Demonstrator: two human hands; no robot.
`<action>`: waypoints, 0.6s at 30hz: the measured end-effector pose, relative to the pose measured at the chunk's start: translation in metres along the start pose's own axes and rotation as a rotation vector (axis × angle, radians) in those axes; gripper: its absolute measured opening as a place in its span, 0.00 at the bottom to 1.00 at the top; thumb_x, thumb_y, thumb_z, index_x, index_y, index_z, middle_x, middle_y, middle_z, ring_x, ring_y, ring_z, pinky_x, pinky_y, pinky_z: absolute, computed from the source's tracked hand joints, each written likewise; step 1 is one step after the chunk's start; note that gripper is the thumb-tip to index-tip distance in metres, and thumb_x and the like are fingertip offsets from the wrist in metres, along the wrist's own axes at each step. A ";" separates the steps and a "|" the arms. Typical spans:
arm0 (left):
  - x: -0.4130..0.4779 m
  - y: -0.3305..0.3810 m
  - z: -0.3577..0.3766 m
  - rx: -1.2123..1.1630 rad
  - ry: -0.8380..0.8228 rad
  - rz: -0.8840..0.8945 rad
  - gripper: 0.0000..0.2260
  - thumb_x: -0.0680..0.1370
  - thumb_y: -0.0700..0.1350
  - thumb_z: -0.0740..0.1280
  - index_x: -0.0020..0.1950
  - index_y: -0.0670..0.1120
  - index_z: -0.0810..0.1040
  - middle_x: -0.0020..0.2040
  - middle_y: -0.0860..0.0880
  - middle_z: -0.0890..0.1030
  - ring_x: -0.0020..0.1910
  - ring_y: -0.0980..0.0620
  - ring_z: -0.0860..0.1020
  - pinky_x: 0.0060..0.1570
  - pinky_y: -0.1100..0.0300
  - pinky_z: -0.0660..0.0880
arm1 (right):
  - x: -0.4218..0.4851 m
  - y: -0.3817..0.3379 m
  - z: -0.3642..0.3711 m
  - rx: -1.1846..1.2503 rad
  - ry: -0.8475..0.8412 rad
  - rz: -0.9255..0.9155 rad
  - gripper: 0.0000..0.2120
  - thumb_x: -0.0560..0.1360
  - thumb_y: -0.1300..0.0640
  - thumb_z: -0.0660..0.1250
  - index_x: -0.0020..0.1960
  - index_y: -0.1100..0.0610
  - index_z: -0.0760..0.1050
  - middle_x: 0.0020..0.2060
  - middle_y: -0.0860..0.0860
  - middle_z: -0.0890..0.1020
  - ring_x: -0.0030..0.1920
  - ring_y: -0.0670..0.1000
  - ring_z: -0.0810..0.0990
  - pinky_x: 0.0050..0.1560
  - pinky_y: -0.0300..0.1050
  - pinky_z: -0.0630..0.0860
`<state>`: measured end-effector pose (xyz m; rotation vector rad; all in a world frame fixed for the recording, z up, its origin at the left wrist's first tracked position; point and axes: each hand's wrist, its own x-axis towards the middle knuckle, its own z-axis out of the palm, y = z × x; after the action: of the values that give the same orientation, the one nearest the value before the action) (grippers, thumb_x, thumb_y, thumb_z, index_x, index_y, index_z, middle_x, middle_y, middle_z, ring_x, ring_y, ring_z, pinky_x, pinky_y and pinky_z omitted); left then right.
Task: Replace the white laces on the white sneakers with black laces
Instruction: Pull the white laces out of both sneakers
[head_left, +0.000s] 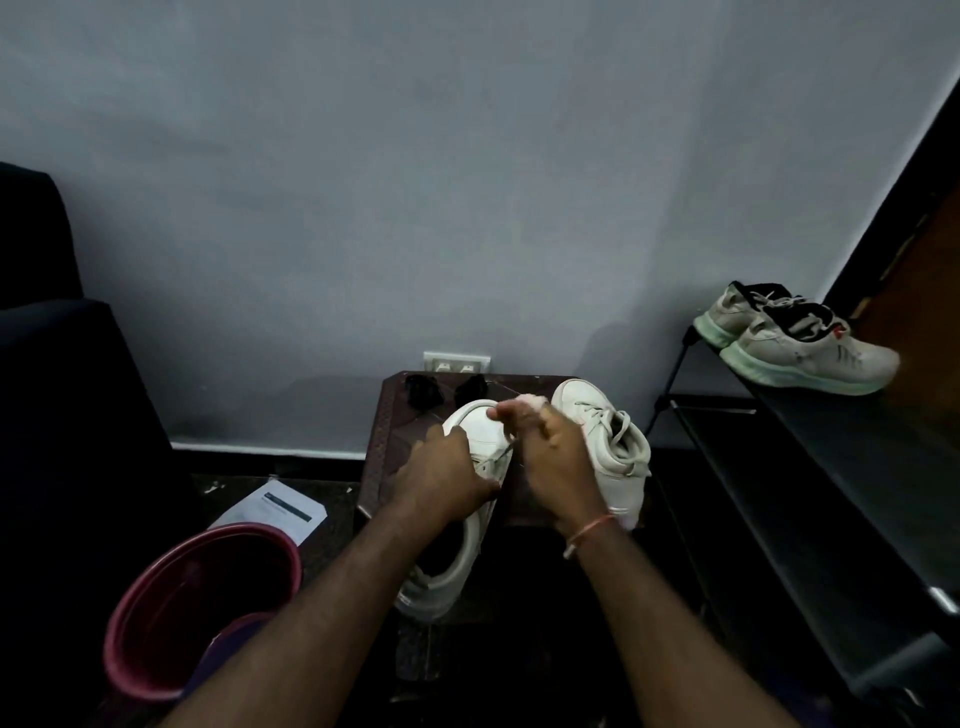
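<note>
Two sneakers sit on the surface (384, 441). The left hand (447, 473) grips the near sneaker (475, 421) while the right hand (556, 457) seemingly pinches its white lace (501, 452). The other sneaker (618, 452) is fully white-laced. The black laces (423, 391) lie bundled behind, so nearly everything remains.

Lower left, a round maroon plastic bucket (136, 613), with a printed white paper sheet (270, 512) flat on the dark floor (335, 496) just beyond it. Over on the right, a pair of grey running shoes with mint-green soles (810, 353) sits atop a black metal shoe rack (857, 447).
</note>
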<state>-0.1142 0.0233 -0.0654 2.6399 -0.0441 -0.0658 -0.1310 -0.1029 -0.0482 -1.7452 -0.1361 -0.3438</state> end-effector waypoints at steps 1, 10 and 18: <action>-0.002 0.000 -0.001 -0.013 -0.001 -0.003 0.35 0.60 0.62 0.66 0.63 0.46 0.72 0.59 0.43 0.72 0.58 0.41 0.74 0.57 0.45 0.75 | 0.002 0.008 0.005 -0.374 -0.096 -0.106 0.13 0.80 0.50 0.60 0.44 0.56 0.77 0.43 0.54 0.84 0.47 0.53 0.82 0.49 0.50 0.75; 0.004 0.005 -0.007 -0.008 -0.042 -0.036 0.26 0.65 0.57 0.71 0.57 0.44 0.76 0.57 0.41 0.76 0.55 0.40 0.77 0.53 0.51 0.76 | -0.008 0.020 -0.007 -1.092 -0.367 0.130 0.09 0.77 0.55 0.61 0.50 0.58 0.77 0.53 0.60 0.81 0.56 0.61 0.79 0.51 0.48 0.73; 0.019 0.027 -0.021 -0.028 -0.090 -0.109 0.22 0.74 0.47 0.70 0.65 0.39 0.74 0.63 0.41 0.77 0.61 0.45 0.76 0.55 0.58 0.73 | -0.018 0.014 -0.008 0.138 -0.113 0.557 0.18 0.79 0.56 0.62 0.31 0.59 0.71 0.20 0.54 0.68 0.20 0.50 0.63 0.26 0.38 0.59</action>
<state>-0.0945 0.0090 -0.0353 2.6084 0.0694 -0.2200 -0.1453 -0.1121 -0.0658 -1.5893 0.2393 0.1679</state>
